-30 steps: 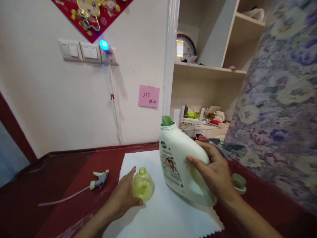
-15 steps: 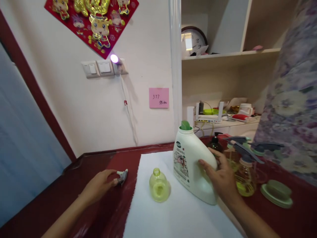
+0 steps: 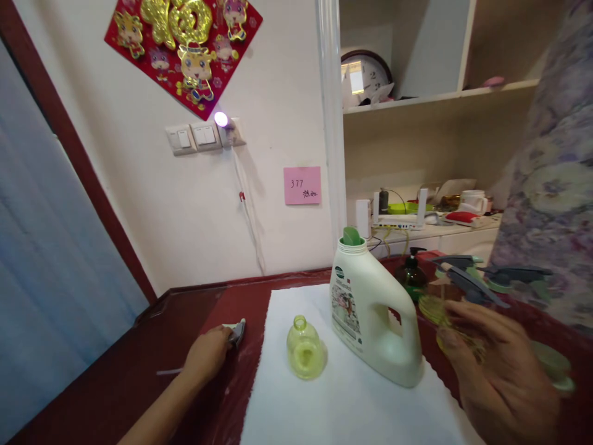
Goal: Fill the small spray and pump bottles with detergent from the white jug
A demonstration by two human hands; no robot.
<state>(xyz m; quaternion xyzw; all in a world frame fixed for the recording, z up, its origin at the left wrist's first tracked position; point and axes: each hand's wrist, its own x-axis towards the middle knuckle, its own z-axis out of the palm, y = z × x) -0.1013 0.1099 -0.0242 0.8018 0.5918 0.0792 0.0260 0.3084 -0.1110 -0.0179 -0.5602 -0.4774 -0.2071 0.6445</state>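
My left hand [image 3: 207, 357] is closed on a small grey-and-white spray head [image 3: 237, 334] lying on the dark red table; a thin pale tube [image 3: 169, 372] shows behind the wrist. My right hand [image 3: 504, 371], blurred, has its thumb and fingers apart in front of a yellow-green spray bottle [image 3: 477, 349], which it partly hides; whether it touches the bottle is unclear. On the white sheet, a clear yellow-green bottle [image 3: 306, 358] without a top stands in the middle. Right of it stands a pale green detergent jug [image 3: 365, 315], uncapped, with a green spout [image 3: 351, 236].
Several dark grey spray triggers [image 3: 516, 272] rise at the right, near a dark pump bottle [image 3: 412, 275]. A green lidded dish [image 3: 553, 364] is behind my right hand. The wall and a shelf with a white router [image 3: 401, 219] border the table's far side.
My right hand has let go of the detergent jug and moved right, to the spray bottles. My left hand has moved further over the spray head. The view has shifted slightly.
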